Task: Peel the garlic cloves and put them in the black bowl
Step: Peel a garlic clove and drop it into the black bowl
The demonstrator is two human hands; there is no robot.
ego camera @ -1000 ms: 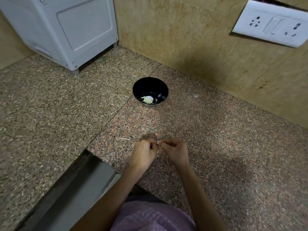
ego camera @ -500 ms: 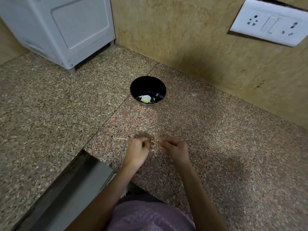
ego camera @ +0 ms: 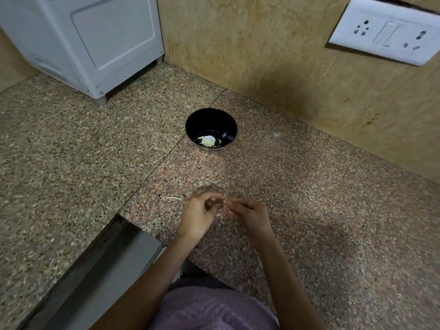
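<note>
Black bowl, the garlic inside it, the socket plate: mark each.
black bowl (ego camera: pixel 212 120): head view, bare inner wall
garlic (ego camera: pixel 208 141): head view, middle of pale piece
socket plate (ego camera: pixel 385 32): head view, middle of the face

Bare surface (ego camera: pixel 238 170) runs from your left hand (ego camera: pixel 197 211) and right hand (ego camera: pixel 251 214) up to the black bowl (ego camera: pixel 209 120): straight reach open. Wall (ego camera: pixel 262 67) stands close behind bowl. White appliance (ego camera: pixel 95 39) far left, well apart.
</note>
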